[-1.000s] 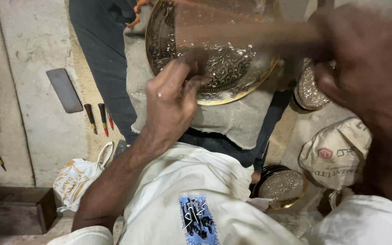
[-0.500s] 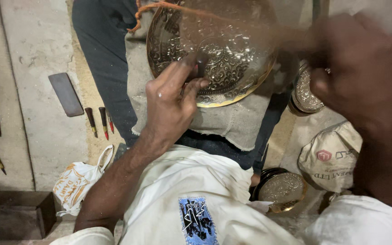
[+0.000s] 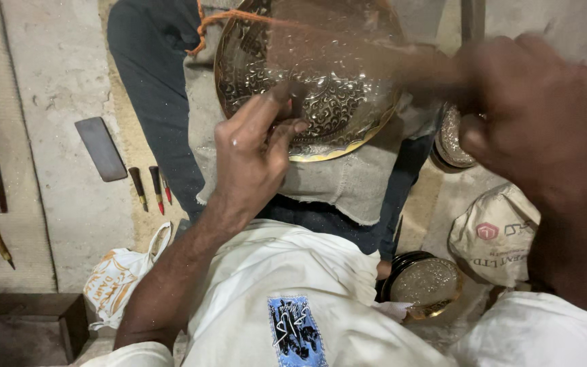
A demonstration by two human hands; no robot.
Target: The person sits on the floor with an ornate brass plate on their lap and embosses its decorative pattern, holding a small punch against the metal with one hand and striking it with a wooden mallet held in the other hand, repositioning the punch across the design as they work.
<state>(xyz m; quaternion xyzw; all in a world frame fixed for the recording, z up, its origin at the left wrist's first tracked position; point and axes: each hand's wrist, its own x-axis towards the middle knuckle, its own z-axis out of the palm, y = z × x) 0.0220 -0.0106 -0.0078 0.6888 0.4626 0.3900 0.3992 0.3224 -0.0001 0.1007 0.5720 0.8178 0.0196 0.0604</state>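
Note:
A large engraved brass plate (image 3: 338,75) lies on a grey cloth (image 3: 348,180) over my legs. My left hand (image 3: 256,153) pinches a small dark chisel (image 3: 298,102) upright against the plate's patterned face. My right hand (image 3: 535,112) is raised close to the camera at the upper right, its fingers wrapped around a wooden hammer handle (image 3: 402,68) that is blurred by motion over the plate.
Small chisels (image 3: 151,187) and a flat dark stone (image 3: 102,148) lie on the floor at left, with a white bag (image 3: 113,278) and a dark block (image 3: 25,319). Smaller engraved plates (image 3: 426,282) (image 3: 451,139) and a printed sack (image 3: 501,234) sit at right.
The right hand and hammer handle have shifted slightly across the plate in a swing. My left hand keeps the chisel at nearly the same spot.

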